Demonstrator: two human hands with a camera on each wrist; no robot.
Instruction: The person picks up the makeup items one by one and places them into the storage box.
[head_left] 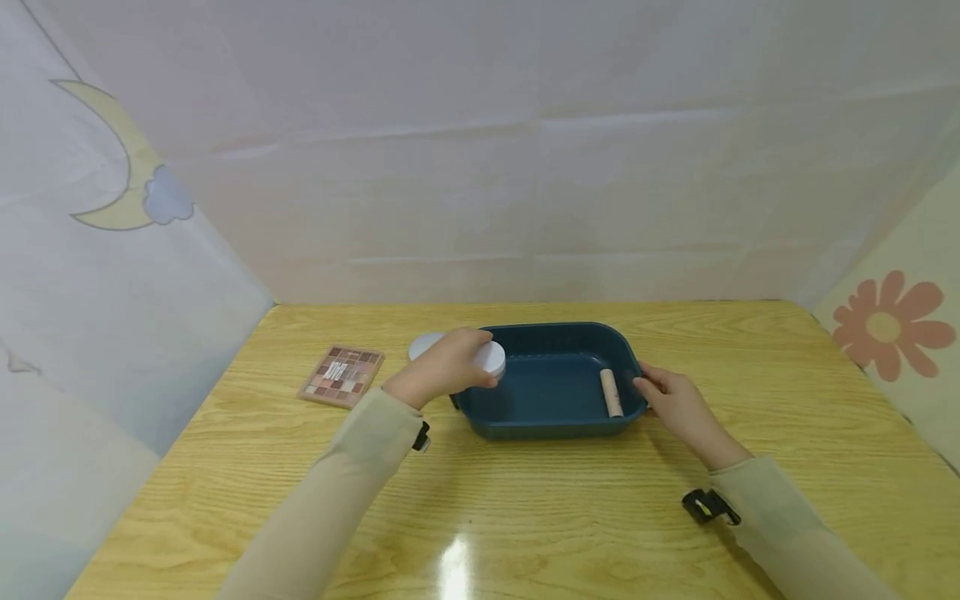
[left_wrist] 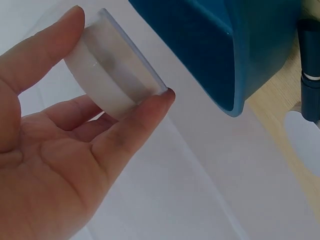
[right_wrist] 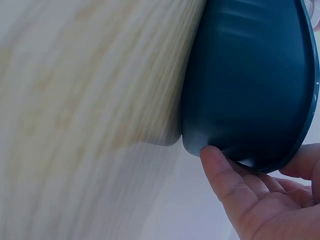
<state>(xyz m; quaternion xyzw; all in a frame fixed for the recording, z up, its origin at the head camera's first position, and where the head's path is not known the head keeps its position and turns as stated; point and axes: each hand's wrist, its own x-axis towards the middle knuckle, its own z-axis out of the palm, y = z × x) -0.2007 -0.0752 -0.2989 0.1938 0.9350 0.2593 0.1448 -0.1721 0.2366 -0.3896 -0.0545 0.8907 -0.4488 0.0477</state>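
Note:
My left hand point(head_left: 450, 367) holds a round white jar point(head_left: 491, 358) over the left end of a dark blue basin point(head_left: 547, 430). In the left wrist view the jar point(left_wrist: 107, 67) is pinched between thumb and fingers, its clear wall showing below a white lid. At the basin's right end, my right hand point(head_left: 678, 408) grips the rim, thumb on top and fingers against the outer wall point(right_wrist: 245, 75). Inside the basin, near that end, lies a pale beige tube point(head_left: 611, 393) with a dark end.
A makeup palette point(head_left: 342, 377) with many shades lies left of the basin on the wooden table point(head_left: 525, 517). Between them is a white disc point(head_left: 424, 343), partly behind my left hand. A dark cylinder with a silver ring point(left_wrist: 311, 75) is beside the basin. Cloth walls point(head_left: 510, 183) enclose the back and sides.

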